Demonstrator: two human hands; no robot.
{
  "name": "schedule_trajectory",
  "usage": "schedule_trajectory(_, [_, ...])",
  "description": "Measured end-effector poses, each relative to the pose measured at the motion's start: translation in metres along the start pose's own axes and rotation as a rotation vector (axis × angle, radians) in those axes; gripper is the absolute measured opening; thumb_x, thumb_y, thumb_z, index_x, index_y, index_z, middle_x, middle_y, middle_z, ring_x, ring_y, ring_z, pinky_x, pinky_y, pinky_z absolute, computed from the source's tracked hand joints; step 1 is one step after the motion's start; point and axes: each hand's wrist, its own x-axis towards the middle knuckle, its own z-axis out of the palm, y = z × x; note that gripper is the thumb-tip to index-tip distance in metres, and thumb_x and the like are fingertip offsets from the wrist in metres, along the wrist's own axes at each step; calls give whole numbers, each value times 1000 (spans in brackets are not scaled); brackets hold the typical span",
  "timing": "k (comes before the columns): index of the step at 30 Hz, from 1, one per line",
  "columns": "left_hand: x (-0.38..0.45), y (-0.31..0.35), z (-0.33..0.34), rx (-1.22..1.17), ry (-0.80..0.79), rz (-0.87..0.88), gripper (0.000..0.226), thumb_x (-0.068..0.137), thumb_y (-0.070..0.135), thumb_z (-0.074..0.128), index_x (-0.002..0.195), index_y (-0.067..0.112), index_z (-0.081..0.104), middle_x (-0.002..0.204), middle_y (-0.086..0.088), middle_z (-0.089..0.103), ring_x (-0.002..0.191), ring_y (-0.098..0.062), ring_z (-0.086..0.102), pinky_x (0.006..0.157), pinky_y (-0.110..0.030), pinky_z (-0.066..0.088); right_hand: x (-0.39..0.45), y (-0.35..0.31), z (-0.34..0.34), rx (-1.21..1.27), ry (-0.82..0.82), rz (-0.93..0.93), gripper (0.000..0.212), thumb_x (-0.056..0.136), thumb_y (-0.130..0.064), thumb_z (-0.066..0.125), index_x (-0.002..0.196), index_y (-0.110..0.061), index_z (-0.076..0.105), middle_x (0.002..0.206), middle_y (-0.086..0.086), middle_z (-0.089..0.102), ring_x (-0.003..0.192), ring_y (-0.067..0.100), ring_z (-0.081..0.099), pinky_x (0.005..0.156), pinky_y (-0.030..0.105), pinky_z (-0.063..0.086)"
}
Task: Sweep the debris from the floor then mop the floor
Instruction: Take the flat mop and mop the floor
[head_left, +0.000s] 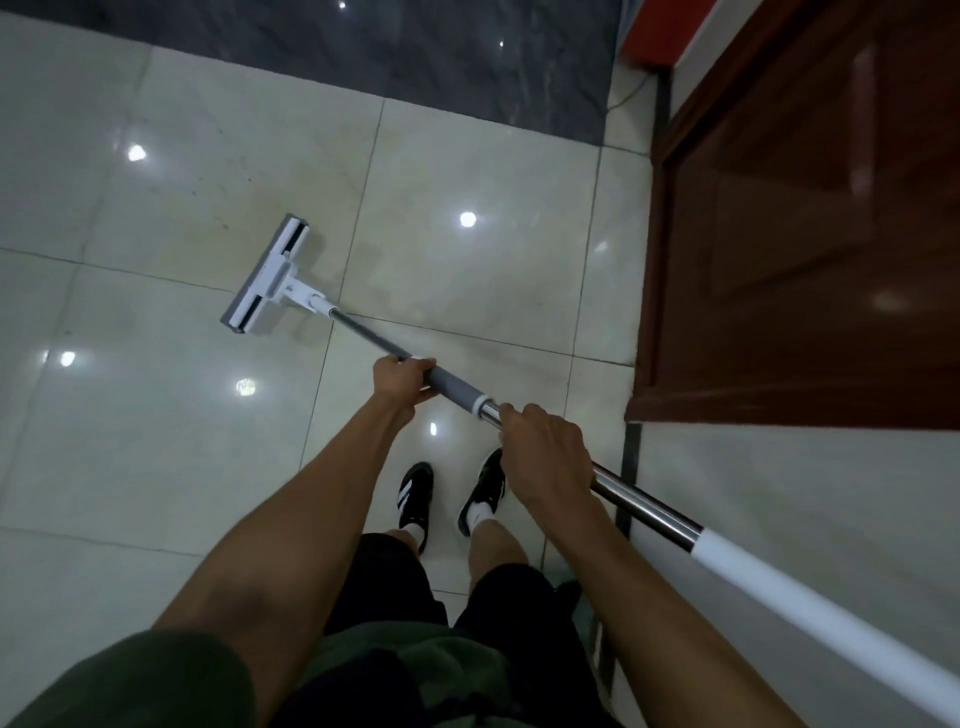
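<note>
A flat mop with a white and grey head (270, 278) lies flat on the pale tiled floor (156, 441), ahead of me and to the left. Its long handle (644, 506) runs back to the lower right, grey, then steel, then white. My left hand (402, 382) grips the grey sleeve of the handle. Further back, my right hand (548, 454) grips the steel part. Both arms are stretched forward. No debris stands out on the tiles.
A dark red wooden door (810, 234) stands close on the right. A strip of dark marble floor (363, 57) lies ahead, past the pale tiles. My feet in black shoes (452, 496) stand below the handle. Pale wall (805, 493) fills the lower right.
</note>
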Motion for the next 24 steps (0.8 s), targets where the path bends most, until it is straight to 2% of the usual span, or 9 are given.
schedule_trajectory(4, [3, 12, 7, -45, 66, 2, 15, 87, -4, 67, 99, -4, 57, 102, -22, 64, 85, -30, 68, 55, -31, 60, 23, 14, -17, -6, 3, -98, 19, 101, -15, 47, 115, -13, 59, 104, 6, 64, 85, 18, 64, 66, 26, 39])
schedule_trajectory(7, [5, 19, 13, -83, 122, 17, 12, 88, -3, 67, 88, 1, 56, 97, -19, 64, 82, -28, 68, 50, -29, 58, 39, 24, -29, -6, 11, -159, 18, 101, -17, 49, 113, -13, 61, 103, 6, 65, 84, 18, 64, 65, 25, 39])
schedule_trajectory(15, [18, 26, 9, -174, 184, 12, 30, 87, -3, 68, 113, -9, 55, 105, -23, 64, 84, -29, 69, 53, -30, 59, 70, 28, -35, -17, -10, -255, 13, 99, -17, 53, 108, -14, 62, 97, 5, 66, 79, 18, 65, 65, 27, 44])
schedule_trajectory(19, [31, 27, 0, -210, 205, -3, 32, 86, -4, 69, 115, -9, 55, 106, -25, 65, 87, -30, 69, 56, -31, 59, 85, 19, -31, -68, -29, -304, 16, 101, -17, 50, 114, -14, 59, 96, 4, 65, 77, 16, 63, 62, 25, 39])
schedule_trajectory(24, [48, 31, -11, -254, 216, -59, 33, 86, -6, 68, 117, -11, 55, 107, -27, 66, 85, -30, 69, 56, -34, 60, 107, 0, -33, -137, -56, -352, 16, 101, -12, 46, 112, -13, 58, 94, 4, 64, 78, 18, 63, 62, 28, 41])
